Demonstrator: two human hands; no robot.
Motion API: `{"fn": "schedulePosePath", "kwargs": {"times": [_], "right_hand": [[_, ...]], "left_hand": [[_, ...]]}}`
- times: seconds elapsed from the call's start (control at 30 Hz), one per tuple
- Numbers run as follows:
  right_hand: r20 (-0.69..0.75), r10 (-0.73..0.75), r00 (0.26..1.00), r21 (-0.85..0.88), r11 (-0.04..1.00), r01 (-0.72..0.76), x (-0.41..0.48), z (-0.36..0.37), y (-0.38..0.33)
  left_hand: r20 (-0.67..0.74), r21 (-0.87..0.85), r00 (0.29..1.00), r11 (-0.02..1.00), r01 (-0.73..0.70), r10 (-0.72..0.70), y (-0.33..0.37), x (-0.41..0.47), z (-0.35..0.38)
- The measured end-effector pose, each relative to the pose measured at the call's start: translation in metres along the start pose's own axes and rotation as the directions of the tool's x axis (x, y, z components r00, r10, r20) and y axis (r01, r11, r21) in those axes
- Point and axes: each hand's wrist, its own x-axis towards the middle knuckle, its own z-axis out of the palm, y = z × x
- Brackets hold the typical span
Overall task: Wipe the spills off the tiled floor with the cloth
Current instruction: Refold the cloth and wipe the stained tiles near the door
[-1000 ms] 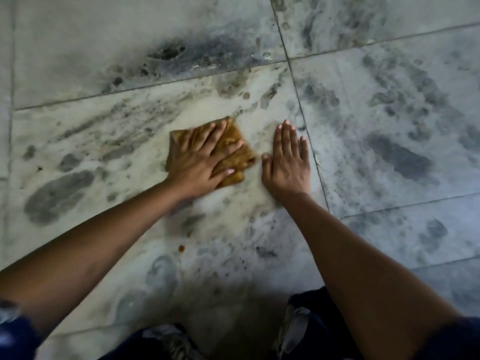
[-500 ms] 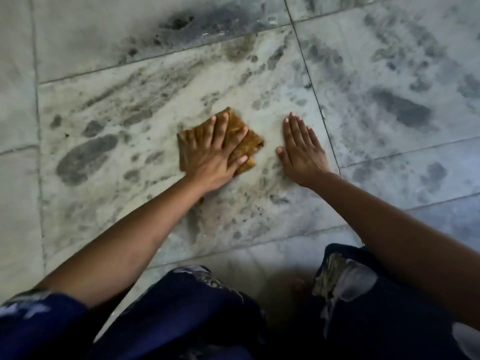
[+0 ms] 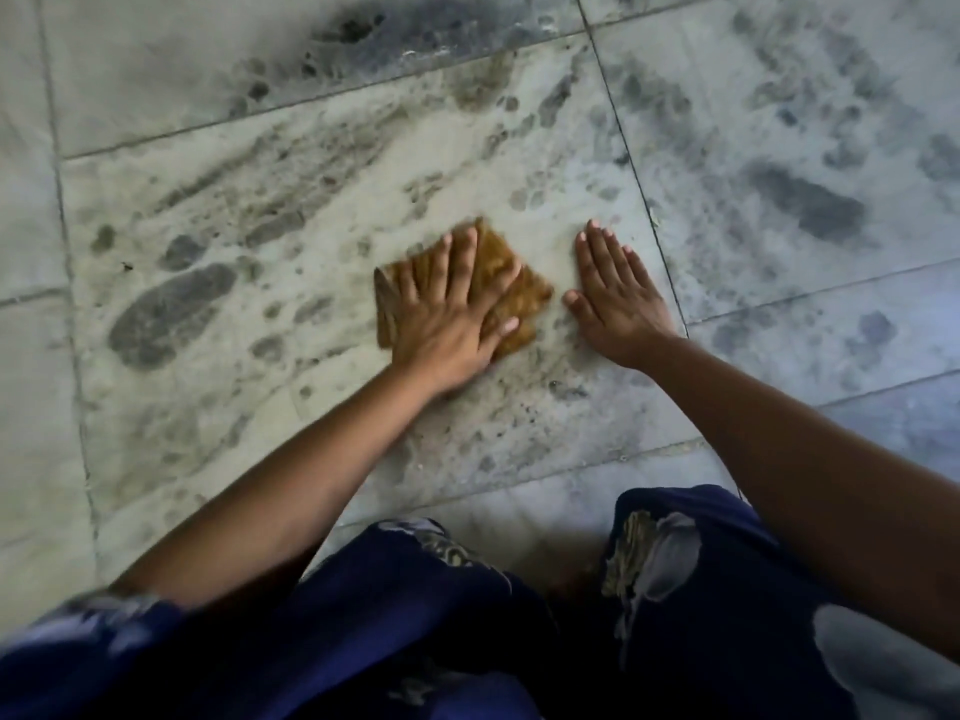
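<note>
Far left on the tiled floor, that big oval smear sits untouched, same as half a second back. Coming across: my left hand is flat on the brown cloth, fingers spread straight and pressing down, nothing curled round it. It's blurred, so the stroke is live. The cloth lies on the middle tile and has only nudged a touch rightward since the last look; short scrubbing, I'd say, not a sweep. Just beside it, not touching, my right hand stays planted palm-down on bare tile, fingers straight, holding nothing, a prop. Further right, past the grout line, the dark blotch is unwiped. Plenty left: the tile round the cloth looks paler, but both flanks need wiping.
</note>
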Motion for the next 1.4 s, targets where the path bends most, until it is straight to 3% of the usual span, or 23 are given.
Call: {"fn": "schedulePosePath", "kwargs": {"times": [0.1, 0.23, 0.33, 0.4, 0.5, 0.6, 0.7, 0.8, 0.87, 1.0, 1.13, 1.2, 1.27, 1.4], "right_hand": [[0.021, 0.028, 0.999, -0.001, 1.0, -0.028, 0.001, -0.002, -0.002], [0.063, 0.038, 0.997, 0.048, 0.998, -0.041, 0.002, -0.007, -0.001], [0.11, 0.028, 0.994, 0.124, 0.991, -0.042, 0.001, -0.01, 0.002], [0.107, 0.024, 0.994, 0.141, 0.989, -0.039, 0.003, -0.009, 0.001], [0.072, 0.044, 0.996, 0.094, 0.994, -0.05, 0.002, -0.007, 0.0], [-0.069, 0.072, 0.995, 0.033, 0.997, -0.07, -0.005, 0.007, -0.013], [-0.112, 0.04, 0.993, 0.021, 0.999, -0.037, -0.012, 0.023, -0.031], [-0.119, 0.006, 0.993, -0.009, 1.0, -0.007, -0.014, 0.024, -0.03], [-0.12, -0.031, 0.992, -0.031, 0.999, 0.027, -0.012, 0.022, -0.026], [-0.129, -0.054, 0.99, -0.049, 0.998, 0.048, -0.012, 0.022, -0.025], [-0.117, -0.087, 0.989, -0.075, 0.994, 0.079, -0.01, 0.019, -0.022], [-0.122, -0.087, 0.989, -0.08, 0.994, 0.078, -0.01, 0.017, -0.022], [-0.117, -0.084, 0.989, -0.076, 0.994, 0.076, -0.01, 0.018, -0.021], [-0.119, -0.091, 0.989, -0.069, 0.994, 0.084, -0.009, 0.019, -0.021]], "left_hand": [[0.019, -0.002, 0.999, 0.999, -0.048, 0.048, -0.033, -0.027, 0.005], [0.052, -0.054, 0.96, 0.959, 0.278, -0.275, -0.079, 0.025, -0.018], [0.098, -0.124, 0.921, 0.914, 0.387, -0.377, -0.073, 0.074, -0.037], [0.091, -0.124, 0.941, 0.934, 0.336, -0.327, -0.052, 0.078, -0.037], [0.065, -0.071, 0.99, 0.989, 0.13, -0.126, -0.011, 0.031, -0.018], [0.063, -0.025, 0.997, 0.999, -0.043, 0.044, -0.01, -0.035, 0.004], [0.08, -0.05, 0.995, 0.997, 0.064, -0.06, -0.053, -0.046, 0.006], [0.105, -0.084, 0.956, 0.955, 0.284, -0.275, -0.089, 0.0, -0.012], [0.135, -0.152, 0.931, 0.922, 0.357, -0.338, -0.093, 0.037, -0.028], [0.169, -0.117, 0.951, 0.952, 0.282, -0.26, -0.043, 0.054, -0.034], [0.1, -0.021, 0.995, 1.0, 0.011, -0.009, 0.009, -0.036, 0.002], [0.057, -0.02, 0.997, 0.999, -0.041, 0.043, 0.001, -0.083, 0.019], [0.069, -0.021, 0.998, 1.0, 0.011, -0.01, -0.029, -0.103, 0.026], [0.106, -0.058, 0.946, 0.948, 0.314, -0.307, -0.071, -0.063, 0.004]]}}
